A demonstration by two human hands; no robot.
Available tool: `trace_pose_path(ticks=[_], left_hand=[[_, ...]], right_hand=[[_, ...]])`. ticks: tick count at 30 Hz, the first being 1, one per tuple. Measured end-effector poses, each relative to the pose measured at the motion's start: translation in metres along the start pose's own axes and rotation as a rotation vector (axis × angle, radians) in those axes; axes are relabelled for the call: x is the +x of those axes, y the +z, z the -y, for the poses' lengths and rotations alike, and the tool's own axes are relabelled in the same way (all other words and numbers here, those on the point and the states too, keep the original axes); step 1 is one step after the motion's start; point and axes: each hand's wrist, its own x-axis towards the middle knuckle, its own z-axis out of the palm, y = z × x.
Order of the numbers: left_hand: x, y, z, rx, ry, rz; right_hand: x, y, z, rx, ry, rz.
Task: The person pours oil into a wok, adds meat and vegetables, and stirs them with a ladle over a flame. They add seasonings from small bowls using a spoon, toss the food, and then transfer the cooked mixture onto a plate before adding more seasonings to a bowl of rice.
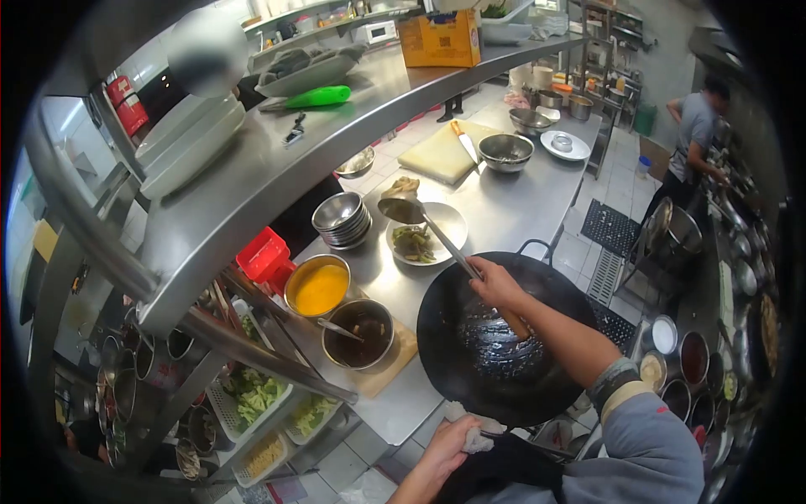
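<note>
My right hand [497, 284] is closed round the handle of a metal ladle [445, 235]. The ladle's bowl, with food on its edge, hangs over a white plate [454, 223] holding green vegetables and other food [413, 244]. My left hand [453, 440] grips a white cloth [478, 431] at the near side of a large black wok [441, 353]. The wok's inside looks wet and shiny, and its far loop handle points towards the counter.
On the steel counter [378, 281] stand stacked metal bowls [342, 220], a pot of yellow liquid [321, 286], a pot of dark sauce [361, 332] and a cutting board [437, 155] with a knife [463, 143]. A steel shelf [336, 126] overhangs the left. Another person [695, 134] stands at the right.
</note>
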Motion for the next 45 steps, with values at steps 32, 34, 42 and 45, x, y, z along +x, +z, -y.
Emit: trace_pose_path(ticks=[32, 34, 42, 45], left_hand=[[-0.121, 0.208, 0.268, 0.727, -0.101, 0.895], [-0.119, 0.249, 0.333, 0.544, -0.514, 1.089], [-0.158, 0.323, 0.57, 0.705, -1.038, 0.913], [-0.165, 0.333, 0.613, 0.819, -0.928, 1.015]], right_hand=[[-0.8, -0.081, 0.246, 1.053, 0.376, -1.651], [-0.842, -0.087, 0.263, 0.906, 0.512, -1.718], [-0.951, -0.133, 0.286, 0.15, 1.076, -2.132], [-0.993, -0.196, 0.293, 0.101, 1.171, -1.856]])
